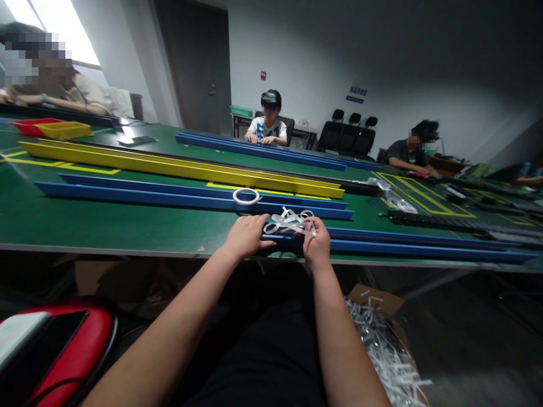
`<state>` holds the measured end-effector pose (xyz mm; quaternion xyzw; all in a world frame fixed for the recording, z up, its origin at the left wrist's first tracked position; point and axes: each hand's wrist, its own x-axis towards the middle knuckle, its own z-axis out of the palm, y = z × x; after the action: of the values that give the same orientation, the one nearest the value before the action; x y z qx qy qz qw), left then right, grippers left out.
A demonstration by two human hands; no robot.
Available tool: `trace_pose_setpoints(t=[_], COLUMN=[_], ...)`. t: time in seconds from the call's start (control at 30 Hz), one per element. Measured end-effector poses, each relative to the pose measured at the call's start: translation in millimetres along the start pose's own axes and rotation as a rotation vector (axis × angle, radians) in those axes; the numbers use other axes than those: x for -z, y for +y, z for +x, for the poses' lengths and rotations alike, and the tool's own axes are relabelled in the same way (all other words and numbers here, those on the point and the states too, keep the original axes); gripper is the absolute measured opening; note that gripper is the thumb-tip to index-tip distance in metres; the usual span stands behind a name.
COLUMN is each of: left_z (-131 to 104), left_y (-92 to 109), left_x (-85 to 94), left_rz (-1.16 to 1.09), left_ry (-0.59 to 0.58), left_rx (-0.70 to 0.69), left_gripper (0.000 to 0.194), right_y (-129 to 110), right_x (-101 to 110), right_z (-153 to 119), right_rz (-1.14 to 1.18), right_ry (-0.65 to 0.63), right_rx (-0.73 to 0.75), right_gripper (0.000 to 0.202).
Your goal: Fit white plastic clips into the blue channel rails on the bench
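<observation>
My right hand is closed, its fingers pinching a loose tangle of white strips over the near blue channel. At the left end of that channel is my left hand, its fingers bent around the end with the thumb below. Whether it grips the channel or a strip is hidden. A white tape roll lies just beyond, on a second blue channel. Behind that stretches a long yellow channel.
Red and yellow trays sit at the table's far left. Three people are at the green table. A box of white strips stands below right, a red seat below left. Black parts lie at right.
</observation>
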<state>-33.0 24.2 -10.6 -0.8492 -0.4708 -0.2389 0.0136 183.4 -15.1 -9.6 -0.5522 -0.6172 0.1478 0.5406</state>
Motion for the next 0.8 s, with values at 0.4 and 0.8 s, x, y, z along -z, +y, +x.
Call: trace_pose_setpoints(t=[0.4, 0.8], left_z=[-1.3, -3.6], left_y=[5.4, 7.0], left_x=[5.5, 4.6], left_rz=[0.084, 0.165], left_ry=[-0.022, 0.009], left_rx=[-0.031, -0.039], left_gripper=[0.063, 0.067], right_y=[-12.7, -29.8], right_x=[22.1, 55.4], right_z=[6.4, 3.1], right_rz=[-0.014, 1.209], right_ry=[-0.188, -0.25], right_rx=[-0.025, -0.258], right_gripper=[0.03, 0.021])
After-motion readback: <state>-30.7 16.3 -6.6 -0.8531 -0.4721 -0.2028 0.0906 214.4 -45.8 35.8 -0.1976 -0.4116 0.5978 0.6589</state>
